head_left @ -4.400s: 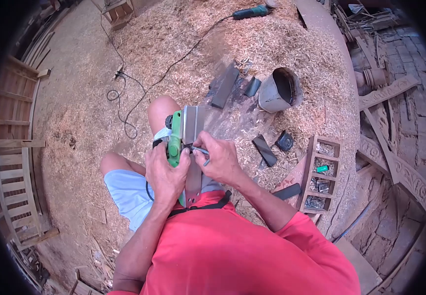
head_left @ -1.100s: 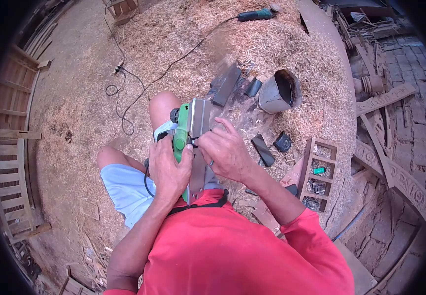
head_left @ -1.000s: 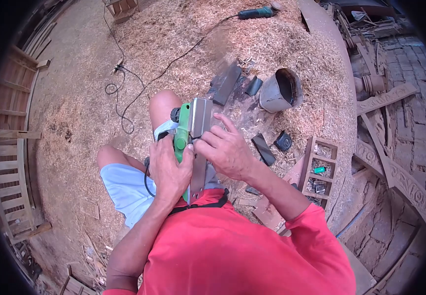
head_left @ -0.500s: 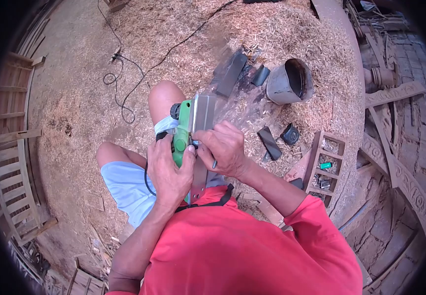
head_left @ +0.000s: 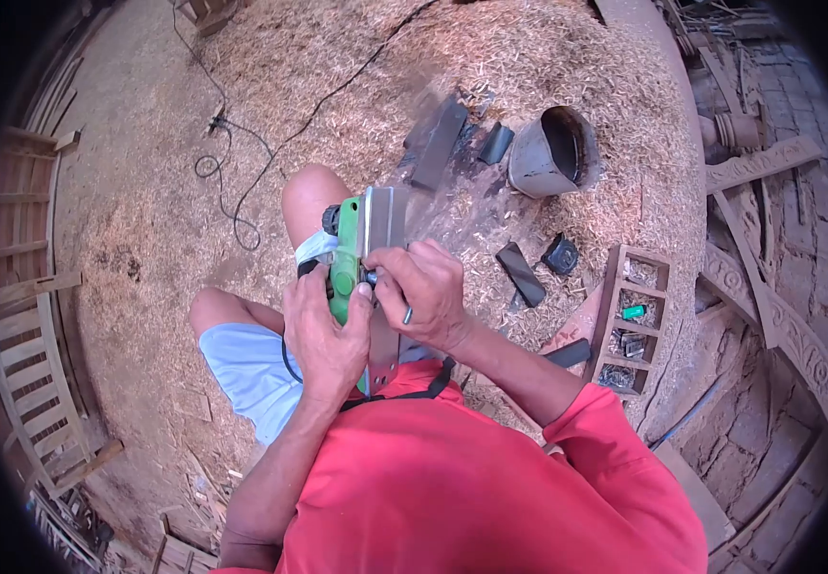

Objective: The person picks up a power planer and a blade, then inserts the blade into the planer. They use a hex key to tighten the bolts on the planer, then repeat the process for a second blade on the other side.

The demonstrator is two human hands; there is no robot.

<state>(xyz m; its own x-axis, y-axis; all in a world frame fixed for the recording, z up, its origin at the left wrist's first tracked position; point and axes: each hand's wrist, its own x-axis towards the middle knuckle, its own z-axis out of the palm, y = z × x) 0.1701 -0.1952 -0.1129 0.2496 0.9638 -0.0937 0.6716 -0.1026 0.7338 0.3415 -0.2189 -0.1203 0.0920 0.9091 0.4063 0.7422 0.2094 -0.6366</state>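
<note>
A green power planer (head_left: 348,251) with a flat metal sole (head_left: 390,222) rests on its side in my lap. My left hand (head_left: 326,325) is wrapped round its green body, thumb near the middle of the tool. At the planer's middle, my right hand (head_left: 425,292) is closed on a small metal wrench (head_left: 408,315), whose end sticks out below the fingers. The fingertips of both hands nearly meet there, and they hide the spot where the wrench meets the planer.
Wood shavings cover the ground. A metal pot (head_left: 540,163), dark blocks (head_left: 441,143) and a black piece (head_left: 560,254) lie ahead to the right. Nearer stands a divided wooden box (head_left: 610,320) with small parts. A black cable (head_left: 313,113) runs ahead; carved boards (head_left: 768,165) lie at right.
The view has shifted slightly, so the surroundings sit a little differently in the frame. Both hands keep their places on the planer, with hardly any visible movement.
</note>
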